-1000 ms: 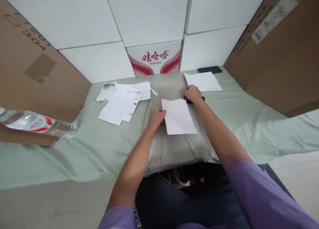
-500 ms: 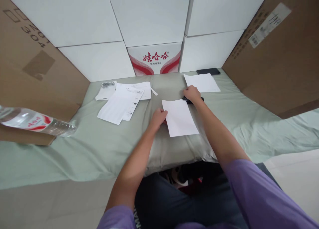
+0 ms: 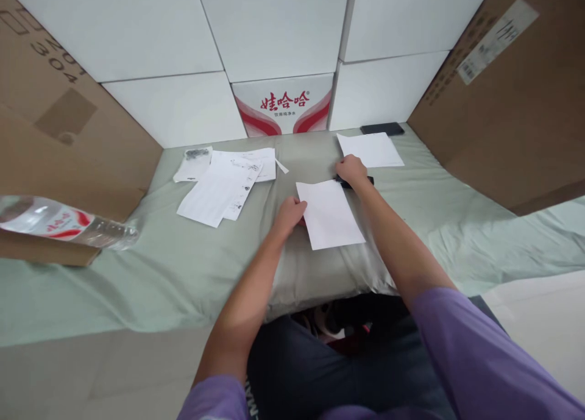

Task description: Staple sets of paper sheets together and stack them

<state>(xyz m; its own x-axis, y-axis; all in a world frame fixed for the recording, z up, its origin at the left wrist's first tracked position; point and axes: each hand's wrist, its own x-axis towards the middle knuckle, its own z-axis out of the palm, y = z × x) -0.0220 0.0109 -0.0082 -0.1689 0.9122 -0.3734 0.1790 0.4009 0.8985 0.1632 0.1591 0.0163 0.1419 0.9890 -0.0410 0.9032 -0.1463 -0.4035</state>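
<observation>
A white sheet of paper (image 3: 329, 217) is held over the cloth-covered table. My left hand (image 3: 290, 214) pinches its left edge between thumb and fingers. Closed over what looks like a black stapler (image 3: 368, 180), my right hand (image 3: 351, 169) is at the sheet's upper right corner. Most of the stapler is hidden by that hand and wrist. Something red (image 3: 302, 222) shows just under the paper beside my left fingers; its kind cannot be made out. Behind my right hand lie other white sheets (image 3: 375, 150).
Several printed sheets (image 3: 214, 194), a small bag of dark bits (image 3: 194, 164) and a paper strip (image 3: 282, 166) lie on the left. A phone-like black slab (image 3: 382, 129) is at the back. Cardboard boxes (image 3: 512, 115) flank the table; a water bottle (image 3: 68, 222) is at far left.
The view has tilted very slightly. Both hands, the sheet and the stapler keep nearly the same places.
</observation>
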